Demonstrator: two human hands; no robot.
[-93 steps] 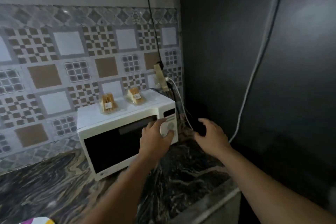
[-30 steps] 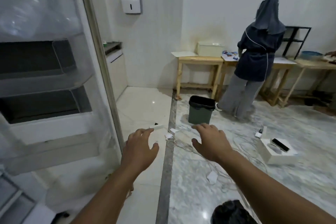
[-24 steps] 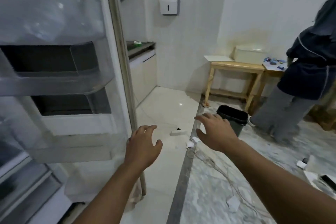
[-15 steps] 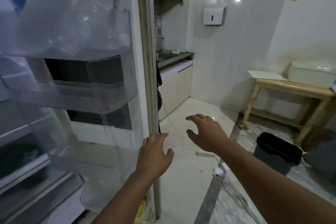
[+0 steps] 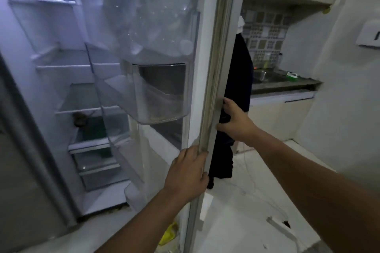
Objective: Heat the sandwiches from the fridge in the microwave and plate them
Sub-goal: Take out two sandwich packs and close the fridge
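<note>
The fridge door [image 5: 213, 68] stands open, its edge facing me, with clear door bins holding large water bottles [image 5: 148, 16]. My left hand [image 5: 188, 172] is closed around the door's edge low down. My right hand [image 5: 234, 121] grips the same edge higher up, from the outer side. The fridge interior [image 5: 82, 96] shows glass shelves and a lower drawer with something dark green in it. No sandwiches or microwave are in view.
A dark cloth [image 5: 238, 92] hangs behind the door edge. A counter with a steel sink [image 5: 265, 76] runs along the right wall under tiled backsplash and cabinets. White floor [image 5: 246, 201] lies below, with a yellow item [image 5: 169, 234] at the door's foot.
I have turned from the room toward the fridge. Both hands, open in the air half a second ago, have now taken hold of the fridge door's edge.
</note>
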